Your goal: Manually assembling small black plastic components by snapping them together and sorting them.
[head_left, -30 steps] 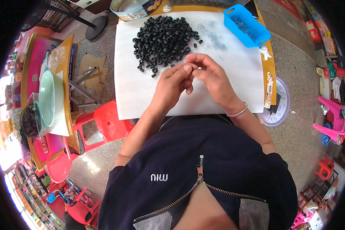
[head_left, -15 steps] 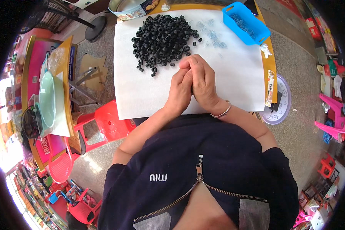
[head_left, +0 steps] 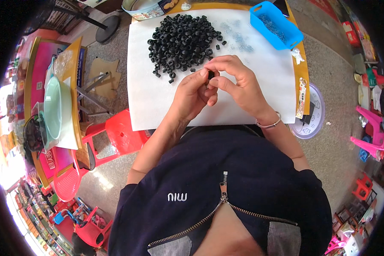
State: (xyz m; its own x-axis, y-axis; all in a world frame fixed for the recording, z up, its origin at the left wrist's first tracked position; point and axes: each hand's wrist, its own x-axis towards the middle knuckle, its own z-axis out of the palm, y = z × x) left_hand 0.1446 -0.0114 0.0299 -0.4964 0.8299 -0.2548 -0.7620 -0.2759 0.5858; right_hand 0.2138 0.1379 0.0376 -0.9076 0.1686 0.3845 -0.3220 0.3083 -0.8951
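Observation:
Over the white sheet (head_left: 149,102), just below a heap of small black ring-shaped pieces (head_left: 181,42), both of my hands meet. My left hand (head_left: 192,91) holds one small black piece (head_left: 211,74) between thumb and fingers, its other fingers curled beneath. From the right, my right hand (head_left: 243,83) curves around the same piece, thumb and forefinger closed in on it; whether it also pinches something tiny cannot be seen. Small clear bluish bits (head_left: 239,40) lie scattered beyond the hands, right of the heap.
A blue plastic basket (head_left: 281,40) with more clear bits stands at the far right corner. A round tin (head_left: 145,10) is at the far left. A red stool (head_left: 123,132) stands left of the table, a lilac round tray (head_left: 315,123) right of it.
My hands were pressed together with the fingers closed over each other. Now they have come apart somewhat, the right wrist moving right, and the black piece shows between the fingertips.

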